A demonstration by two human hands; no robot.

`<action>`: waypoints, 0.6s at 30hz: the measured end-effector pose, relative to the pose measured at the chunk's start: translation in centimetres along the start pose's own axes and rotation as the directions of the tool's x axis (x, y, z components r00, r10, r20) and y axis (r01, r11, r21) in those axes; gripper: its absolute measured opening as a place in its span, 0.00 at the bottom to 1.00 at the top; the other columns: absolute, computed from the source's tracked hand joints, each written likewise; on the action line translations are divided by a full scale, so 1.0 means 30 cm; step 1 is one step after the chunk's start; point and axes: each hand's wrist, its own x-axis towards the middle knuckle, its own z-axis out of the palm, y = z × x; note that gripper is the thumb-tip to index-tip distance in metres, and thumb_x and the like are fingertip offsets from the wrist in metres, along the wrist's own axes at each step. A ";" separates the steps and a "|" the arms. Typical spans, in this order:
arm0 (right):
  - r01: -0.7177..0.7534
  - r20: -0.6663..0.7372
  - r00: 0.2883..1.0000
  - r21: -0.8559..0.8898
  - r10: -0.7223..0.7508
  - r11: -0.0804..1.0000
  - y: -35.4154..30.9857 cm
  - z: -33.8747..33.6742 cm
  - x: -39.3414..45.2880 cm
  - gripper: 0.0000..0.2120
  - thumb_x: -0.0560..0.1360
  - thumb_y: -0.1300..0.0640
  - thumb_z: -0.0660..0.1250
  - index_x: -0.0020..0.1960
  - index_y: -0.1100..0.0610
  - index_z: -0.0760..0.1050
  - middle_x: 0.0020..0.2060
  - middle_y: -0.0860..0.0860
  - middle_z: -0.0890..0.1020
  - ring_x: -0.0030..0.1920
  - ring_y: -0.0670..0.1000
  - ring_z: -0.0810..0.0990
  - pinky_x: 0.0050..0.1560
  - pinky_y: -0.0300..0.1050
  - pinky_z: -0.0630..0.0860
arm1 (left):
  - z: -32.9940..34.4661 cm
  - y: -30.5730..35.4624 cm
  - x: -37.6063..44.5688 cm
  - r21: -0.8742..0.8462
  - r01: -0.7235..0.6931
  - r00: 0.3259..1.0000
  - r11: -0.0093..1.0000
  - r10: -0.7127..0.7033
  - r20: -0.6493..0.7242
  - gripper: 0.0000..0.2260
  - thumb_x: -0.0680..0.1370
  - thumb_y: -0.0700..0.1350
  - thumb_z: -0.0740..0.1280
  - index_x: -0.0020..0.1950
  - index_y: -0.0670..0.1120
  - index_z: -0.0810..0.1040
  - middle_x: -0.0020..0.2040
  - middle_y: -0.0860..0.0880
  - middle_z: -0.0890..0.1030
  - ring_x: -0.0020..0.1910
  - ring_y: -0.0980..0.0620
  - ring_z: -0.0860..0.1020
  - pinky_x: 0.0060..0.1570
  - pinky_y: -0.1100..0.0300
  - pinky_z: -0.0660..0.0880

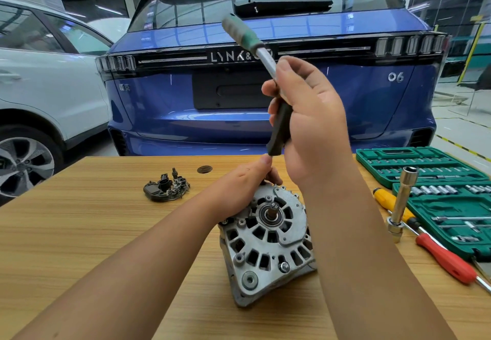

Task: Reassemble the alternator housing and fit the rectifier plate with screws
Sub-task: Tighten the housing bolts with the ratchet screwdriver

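At frame centre you curled your left hand (247, 180) over the alternator housing's (265, 236) upper edge to brace it tilted on the table (79, 233) — your right hand (305, 116) gripped the ratchet (255, 44) mid-shaft, raised — the rectifier plate (166, 188) lay apart, left.

left arm: bare forearm reached in from the near left corner of the worktop toward its middle
left hand (247, 180): fingers curled over the far rim of what it held
right arm: forearm rose steeply from the near right edge
right hand (305, 116): raised above the left, fingers wrapped round a tool shaft, back toward the camera
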 end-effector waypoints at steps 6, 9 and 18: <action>-0.267 0.165 0.960 0.301 0.225 0.916 -0.020 -0.014 0.011 0.04 0.79 0.64 0.62 0.49 0.59 0.75 0.40 0.51 0.76 0.38 0.46 0.73 0.43 0.38 0.71 | 0.001 0.014 -0.014 -0.072 0.054 0.996 0.996 -0.059 -0.074 0.26 0.83 0.66 0.41 0.49 0.61 0.77 0.41 0.76 0.78 0.43 0.81 0.72 0.37 0.84 0.62; -0.294 0.235 0.949 0.428 0.209 0.855 -0.011 -0.027 0.015 0.12 0.71 0.68 0.67 0.51 0.56 0.73 0.38 0.50 0.78 0.38 0.47 0.79 0.44 0.38 0.75 | 0.001 0.011 -0.009 -0.107 0.056 0.994 0.993 -0.065 -0.087 0.29 0.82 0.67 0.41 0.46 0.62 0.81 0.39 0.78 0.77 0.41 0.80 0.73 0.36 0.84 0.63; 0.599 0.245 0.800 -0.388 -0.548 0.701 0.104 -0.013 0.001 0.14 0.78 0.71 0.66 0.59 0.56 0.75 0.54 0.61 0.79 0.55 0.57 0.79 0.59 0.53 0.77 | 0.002 -0.003 0.011 -0.099 0.072 0.994 0.992 -0.080 -0.078 0.19 0.87 0.58 0.43 0.45 0.64 0.71 0.37 0.83 0.72 0.42 0.86 0.68 0.40 0.86 0.61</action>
